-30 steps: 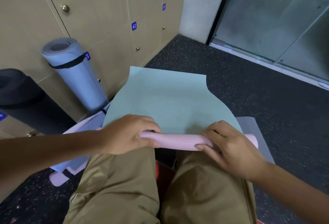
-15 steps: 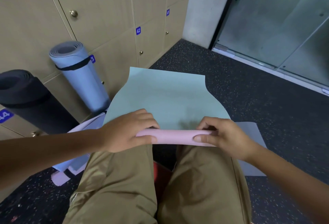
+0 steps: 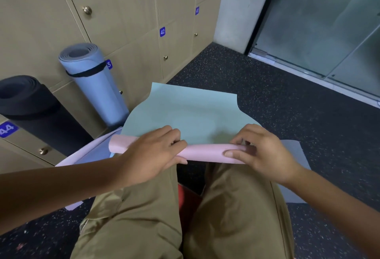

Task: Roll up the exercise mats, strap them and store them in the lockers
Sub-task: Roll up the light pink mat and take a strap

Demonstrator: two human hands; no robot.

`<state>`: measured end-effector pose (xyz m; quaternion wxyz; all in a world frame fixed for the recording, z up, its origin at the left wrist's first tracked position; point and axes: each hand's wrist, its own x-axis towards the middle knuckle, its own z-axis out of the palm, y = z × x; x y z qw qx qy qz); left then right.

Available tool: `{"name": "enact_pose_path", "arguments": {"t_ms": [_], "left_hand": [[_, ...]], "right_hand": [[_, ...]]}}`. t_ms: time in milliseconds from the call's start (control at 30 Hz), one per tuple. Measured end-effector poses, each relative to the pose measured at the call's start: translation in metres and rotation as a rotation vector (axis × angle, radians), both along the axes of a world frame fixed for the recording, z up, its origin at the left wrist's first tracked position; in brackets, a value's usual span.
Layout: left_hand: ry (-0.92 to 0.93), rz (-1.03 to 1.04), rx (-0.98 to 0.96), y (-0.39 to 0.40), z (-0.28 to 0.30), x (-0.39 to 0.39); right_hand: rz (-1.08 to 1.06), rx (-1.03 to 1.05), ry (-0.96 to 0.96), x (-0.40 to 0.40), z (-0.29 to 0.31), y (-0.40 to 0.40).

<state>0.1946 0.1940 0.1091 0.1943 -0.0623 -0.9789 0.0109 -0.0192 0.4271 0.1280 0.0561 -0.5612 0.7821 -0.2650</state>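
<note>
Both my left hand [image 3: 153, 152] and right hand [image 3: 261, 151] grip one half-rolled green-and-pink foam mat [image 3: 189, 114]; two strapped rolled mats, light blue [image 3: 96, 86] and black [image 3: 35, 112], lean left, the black one's strap indistinct.

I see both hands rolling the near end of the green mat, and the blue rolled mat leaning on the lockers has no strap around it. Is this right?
Not quite. In the head view the blue rolled mat does have a black strap around it near its top. The rest holds: the left hand and right hand are rolling the near end of the green mat.
</note>
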Motion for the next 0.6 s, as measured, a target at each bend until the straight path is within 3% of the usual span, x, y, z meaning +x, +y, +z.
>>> {"name": "enact_pose_path", "arguments": {"t_ms": [100,200,433,600], "left_hand": [[-0.032,0.028,0.121,-0.001,-0.002,0.001],[-0.127,0.05,0.269,-0.008,-0.002,-0.005],[-0.401,0.046,0.608,-0.033,0.008,-0.031],[-0.245,0.008,0.662,-0.035,0.004,-0.038]], "right_hand": [[0.009,-0.104,0.332,0.012,-0.01,0.007],[-0.014,-0.087,0.49,0.017,-0.017,0.014],[-0.067,-0.023,0.27,0.005,-0.015,0.005],[-0.149,0.095,-0.054,-0.01,-0.003,-0.007]]}}
